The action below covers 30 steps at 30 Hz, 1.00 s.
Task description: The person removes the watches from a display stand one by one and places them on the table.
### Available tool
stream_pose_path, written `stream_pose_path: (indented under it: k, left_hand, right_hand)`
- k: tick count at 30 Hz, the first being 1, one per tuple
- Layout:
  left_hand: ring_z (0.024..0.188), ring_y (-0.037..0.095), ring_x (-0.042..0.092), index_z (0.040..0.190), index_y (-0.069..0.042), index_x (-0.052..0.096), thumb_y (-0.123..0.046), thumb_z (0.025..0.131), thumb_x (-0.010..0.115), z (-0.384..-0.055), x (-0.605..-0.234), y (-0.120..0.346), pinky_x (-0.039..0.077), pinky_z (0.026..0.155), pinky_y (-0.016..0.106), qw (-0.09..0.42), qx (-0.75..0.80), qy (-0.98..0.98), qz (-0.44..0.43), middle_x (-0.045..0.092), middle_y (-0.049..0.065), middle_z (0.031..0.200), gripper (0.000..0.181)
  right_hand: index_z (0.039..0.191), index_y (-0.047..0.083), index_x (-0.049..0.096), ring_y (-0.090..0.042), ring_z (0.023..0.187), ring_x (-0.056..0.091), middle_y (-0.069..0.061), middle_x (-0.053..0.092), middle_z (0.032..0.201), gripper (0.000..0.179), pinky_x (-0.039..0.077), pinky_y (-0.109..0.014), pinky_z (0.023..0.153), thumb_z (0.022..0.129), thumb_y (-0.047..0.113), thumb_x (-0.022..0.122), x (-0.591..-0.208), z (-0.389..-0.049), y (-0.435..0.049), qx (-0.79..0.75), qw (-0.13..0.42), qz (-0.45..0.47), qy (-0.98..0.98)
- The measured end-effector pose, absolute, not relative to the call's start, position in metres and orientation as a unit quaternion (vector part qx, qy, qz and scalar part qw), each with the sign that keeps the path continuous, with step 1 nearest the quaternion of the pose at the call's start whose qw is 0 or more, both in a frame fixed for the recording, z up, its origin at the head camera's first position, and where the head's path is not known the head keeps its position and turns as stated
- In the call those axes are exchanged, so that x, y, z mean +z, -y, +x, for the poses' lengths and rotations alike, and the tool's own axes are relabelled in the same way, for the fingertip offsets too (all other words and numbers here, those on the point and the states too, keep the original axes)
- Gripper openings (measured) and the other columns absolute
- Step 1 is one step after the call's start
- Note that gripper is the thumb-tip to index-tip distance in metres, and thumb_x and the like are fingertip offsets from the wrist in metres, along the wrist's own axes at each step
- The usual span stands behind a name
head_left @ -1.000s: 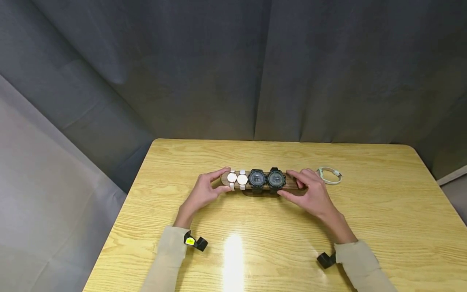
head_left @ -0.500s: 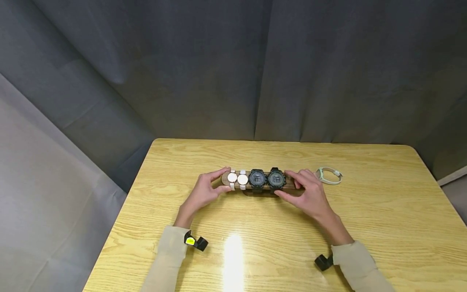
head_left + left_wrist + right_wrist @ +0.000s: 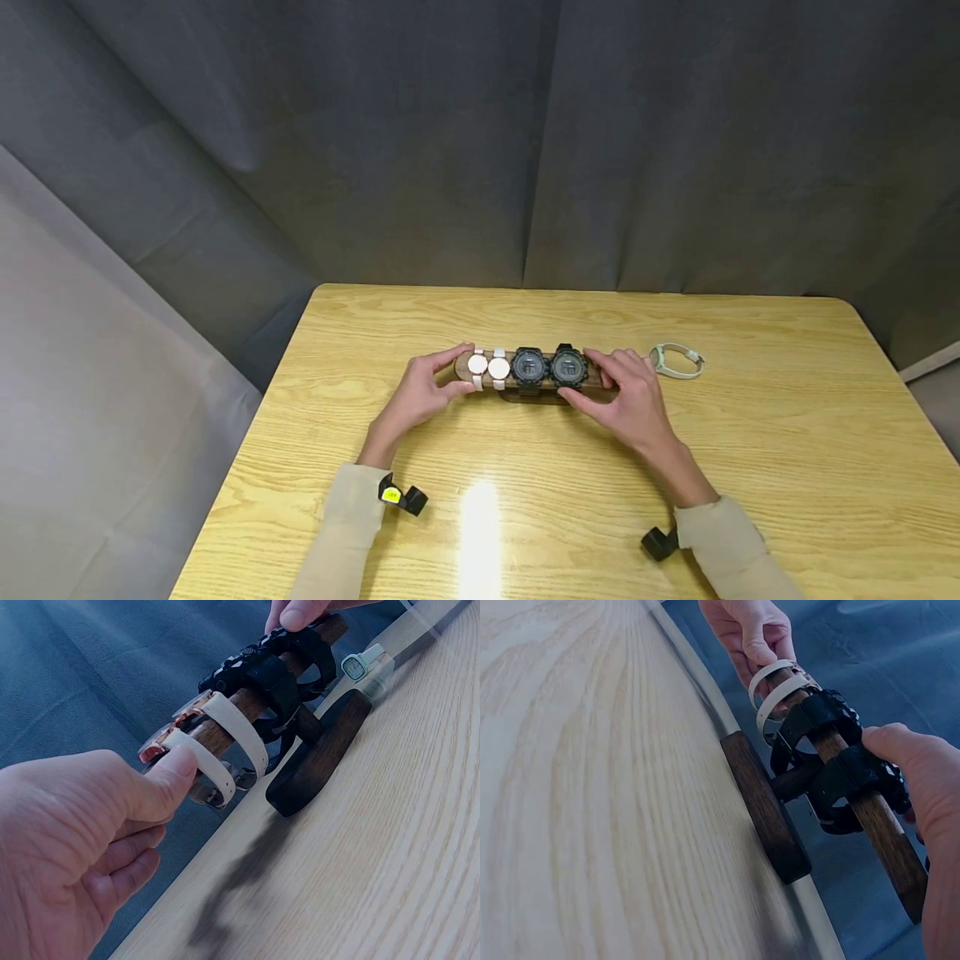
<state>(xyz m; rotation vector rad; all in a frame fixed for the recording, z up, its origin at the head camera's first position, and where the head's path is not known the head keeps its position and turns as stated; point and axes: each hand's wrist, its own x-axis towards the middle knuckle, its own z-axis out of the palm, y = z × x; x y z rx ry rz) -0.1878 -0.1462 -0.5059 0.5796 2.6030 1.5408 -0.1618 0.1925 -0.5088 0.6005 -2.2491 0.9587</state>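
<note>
A dark wooden watch stand (image 3: 885, 836), a bar raised on a rounded base (image 3: 765, 810), stands on the table. Looped around its bar from the left are two white-strapped watches (image 3: 477, 364) with rose-gold cases, then two chunky black digital watches (image 3: 529, 365). My left hand (image 3: 420, 393) grips the bar's left end between thumb and fingers, the thumb against the outermost white strap (image 3: 221, 776). With thumb in front and fingers behind, my right hand (image 3: 639, 404) pinches the rightmost black watch (image 3: 568, 367). The bar's right end is partly hidden by that hand in the head view.
A pale green watch (image 3: 697, 360) lies on its side on the wooden table (image 3: 787, 433), just right of my right hand. Grey curtains (image 3: 420, 167) hang behind the table's far edge and along its left side. Both wrists carry small black cameras (image 3: 414, 500).
My right hand has slid a little left along the bar, its fingertips coming closer around the rightmost black watch. The left hand, stand and green watch look unmoved.
</note>
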Motion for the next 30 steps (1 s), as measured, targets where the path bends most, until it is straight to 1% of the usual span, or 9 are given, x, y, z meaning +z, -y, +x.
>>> stream_pose_path:
  k: [3,6,9,11,15,17,21,26,30]
  left_hand:
    - [0.11,0.021,0.063,0.148,-0.01,0.06,-0.013,0.09,0.083,-0.1881,-0.5059,0.1461,0.051,0.096,0.052,0.034,0.501,-0.845,0.186,0.061,0.006,0.148,0.062]
    - [0.109,0.022,0.063,0.148,-0.011,0.06,-0.014,0.09,0.083,-0.1881,-0.5061,0.1461,0.051,0.096,0.053,0.035,0.5,-0.846,0.183,0.061,0.006,0.148,0.061]
    - [0.11,0.022,0.063,0.148,-0.012,0.06,-0.015,0.09,0.083,-0.188,-0.5064,0.1462,0.051,0.096,0.052,0.035,0.499,-0.847,0.183,0.061,0.006,0.148,0.061]
    - [0.11,0.022,0.064,0.148,-0.012,0.06,-0.015,0.091,0.083,-0.188,-0.5067,0.1462,0.051,0.096,0.052,0.033,0.497,-0.847,0.184,0.061,0.007,0.147,0.061]
    - [0.106,0.022,0.065,0.148,-0.012,0.06,-0.016,0.091,0.083,-0.1879,-0.5071,0.1464,0.052,0.095,0.052,0.031,0.494,-0.849,0.186,0.061,0.008,0.147,0.062]
    - [0.105,0.023,0.065,0.148,-0.011,0.06,-0.016,0.091,0.083,-0.1879,-0.5068,0.1465,0.052,0.095,0.052,0.031,0.494,-0.849,0.187,0.061,0.008,0.148,0.062]
    - [0.106,0.023,0.064,0.148,-0.011,0.06,-0.016,0.09,0.083,-0.1879,-0.5064,0.1464,0.052,0.095,0.051,0.033,0.494,-0.849,0.185,0.06,0.007,0.148,0.062]
    - [0.107,0.021,0.064,0.148,-0.013,0.06,-0.016,0.09,0.084,-0.1878,-0.5067,0.147,0.052,0.094,0.049,0.031,0.493,-0.85,0.183,0.061,0.005,0.148,0.063]
    - [0.113,0.02,0.064,0.148,-0.013,0.06,-0.015,0.09,0.083,-0.1875,-0.5068,0.147,0.052,0.094,0.049,0.034,0.498,-0.848,0.181,0.061,0.005,0.148,0.062]
  right_hand:
    - [0.113,-0.003,0.076,-0.018,0.072,0.042,-0.006,0.052,0.069,0.066,0.032,-0.044,0.079,0.065,0.036,0.097,-0.5097,-0.1619,-0.1917,0.364,0.305,0.224,0.851]
    - [0.113,-0.004,0.076,-0.019,0.072,0.041,-0.005,0.051,0.069,0.066,0.029,-0.04,0.077,0.06,0.03,0.099,-0.51,-0.1616,-0.191,0.361,0.306,0.222,0.852]
    - [0.113,-0.003,0.076,-0.019,0.072,0.041,-0.004,0.051,0.069,0.066,0.028,-0.039,0.076,0.066,0.038,0.097,-0.5098,-0.1611,-0.1904,0.362,0.307,0.222,0.852]
    - [0.112,-0.003,0.077,-0.019,0.072,0.042,-0.003,0.051,0.069,0.069,0.027,-0.039,0.076,0.073,0.052,0.092,-0.5096,-0.1608,-0.1898,0.36,0.309,0.224,0.851]
    - [0.111,-0.002,0.077,-0.019,0.071,0.042,-0.003,0.051,0.069,0.08,0.027,-0.04,0.075,0.085,0.073,0.071,-0.5085,-0.16,-0.1882,0.348,0.318,0.227,0.852]
    - [0.11,-0.002,0.078,-0.019,0.071,0.042,-0.003,0.051,0.068,0.082,0.027,-0.041,0.074,0.087,0.075,0.067,-0.5077,-0.1595,-0.1877,0.345,0.323,0.228,0.851]
    - [0.11,-0.002,0.078,-0.019,0.071,0.042,-0.004,0.051,0.068,0.08,0.027,-0.042,0.074,0.086,0.074,0.069,-0.5066,-0.1587,-0.188,0.346,0.323,0.229,0.851]
    - [0.112,-0.002,0.078,-0.017,0.072,0.041,-0.004,0.051,0.069,0.065,0.026,-0.041,0.075,0.077,0.051,0.09,-0.5063,-0.1583,-0.1896,0.35,0.307,0.23,0.854]
    - [0.112,-0.003,0.077,-0.017,0.072,0.041,-0.004,0.051,0.069,0.06,0.026,-0.041,0.076,0.067,0.031,0.097,-0.5047,-0.1573,-0.1901,0.354,0.294,0.228,0.858]
